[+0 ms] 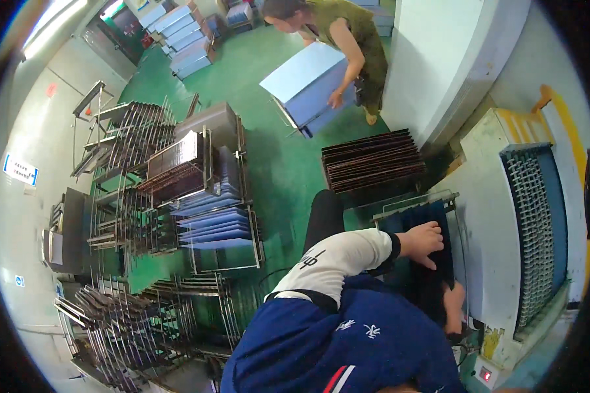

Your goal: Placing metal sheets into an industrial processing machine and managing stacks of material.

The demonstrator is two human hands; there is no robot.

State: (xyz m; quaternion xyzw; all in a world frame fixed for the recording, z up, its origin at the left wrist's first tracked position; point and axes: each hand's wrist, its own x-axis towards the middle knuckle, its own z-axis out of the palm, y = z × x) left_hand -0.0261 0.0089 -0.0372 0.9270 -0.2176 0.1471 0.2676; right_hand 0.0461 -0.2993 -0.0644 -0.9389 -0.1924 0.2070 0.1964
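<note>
My left hand (423,242), at the end of a white sleeve with a black cuff, lies over the top of a pack of dark blue sheets (432,281), fingers curled on them. The sheets stand upright in a metal wire rack (413,204) against a cream machine (488,229). My right hand (453,308) grips the lower edge of the same pack, partly hidden behind it. My blue top fills the lower middle of the view.
At the back, another person carries a stack of light blue sheets (308,82). Dark brown sheets (373,160) are piled by a white pillar (439,59). Racks of light blue sheets (216,223) and bare wire racks (131,314) crowd the green floor on the left.
</note>
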